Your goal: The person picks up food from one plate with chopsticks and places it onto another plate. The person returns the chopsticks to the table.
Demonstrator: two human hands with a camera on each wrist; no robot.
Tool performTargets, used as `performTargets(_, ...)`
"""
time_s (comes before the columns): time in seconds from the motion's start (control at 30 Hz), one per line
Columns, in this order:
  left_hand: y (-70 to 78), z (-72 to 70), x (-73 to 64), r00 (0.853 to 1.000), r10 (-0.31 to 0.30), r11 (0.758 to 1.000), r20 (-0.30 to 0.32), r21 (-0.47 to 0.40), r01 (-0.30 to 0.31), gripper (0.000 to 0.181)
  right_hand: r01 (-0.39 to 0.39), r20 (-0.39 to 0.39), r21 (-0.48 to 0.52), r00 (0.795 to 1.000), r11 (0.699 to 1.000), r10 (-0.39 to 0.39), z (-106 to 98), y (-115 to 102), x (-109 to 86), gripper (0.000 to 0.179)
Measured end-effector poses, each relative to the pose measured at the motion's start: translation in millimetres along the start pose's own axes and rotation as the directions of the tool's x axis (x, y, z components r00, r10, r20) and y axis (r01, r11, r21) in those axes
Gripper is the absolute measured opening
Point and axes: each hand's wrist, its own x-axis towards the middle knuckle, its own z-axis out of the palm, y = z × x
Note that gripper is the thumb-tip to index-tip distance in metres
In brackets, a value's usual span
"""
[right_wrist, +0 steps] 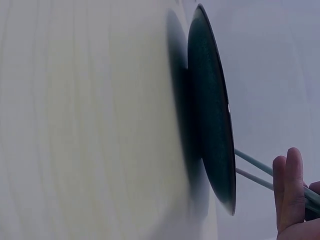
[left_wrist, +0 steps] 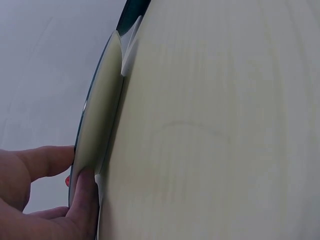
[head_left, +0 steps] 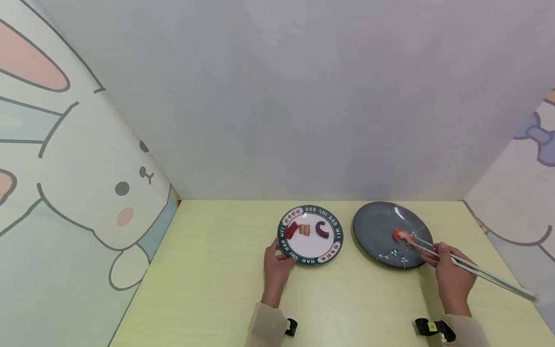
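My left hand (head_left: 276, 270) grips the near left rim of a white plate (head_left: 310, 246) with a green lettered border; in the left wrist view its thumb and fingers (left_wrist: 84, 200) pinch that rim from both faces. On this plate lie a red piece (head_left: 291, 230), a small layered piece (head_left: 304, 230) and a dark curved piece (head_left: 322, 230). My right hand (head_left: 453, 274) holds a pair of chopsticks (head_left: 494, 278) over a dark grey plate (head_left: 377, 231) with white blossoms. The chopstick tips are at a red and pink shrimp (head_left: 404, 235) over that plate.
Both plates stand side by side toward the back of the pale yellow table (head_left: 217, 270). A grey wall (head_left: 277, 120) rises behind it, and walls with cartoon rabbits (head_left: 95, 183) close in both sides. Black straps (head_left: 422, 326) sit at both wrists.
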Motion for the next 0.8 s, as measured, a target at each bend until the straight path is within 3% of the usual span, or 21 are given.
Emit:
performTargets(0.47,-1.9,-0.2,0.4,1.000,0.007,1.000,-0.001,-0.002,-0.007,0.081,-0.009,0.026,0.021,1.000,1.000,0.008,8,-4,-6.3,0.018)
performTargets(0.8,-0.4,-1.3,-0.6,1.000,0.011,1.000,0.003,0.006,-0.011,0.080,-0.033,0.084,-0.031,0.996,0.999,0.035,16,-6,-13.7,0.017)
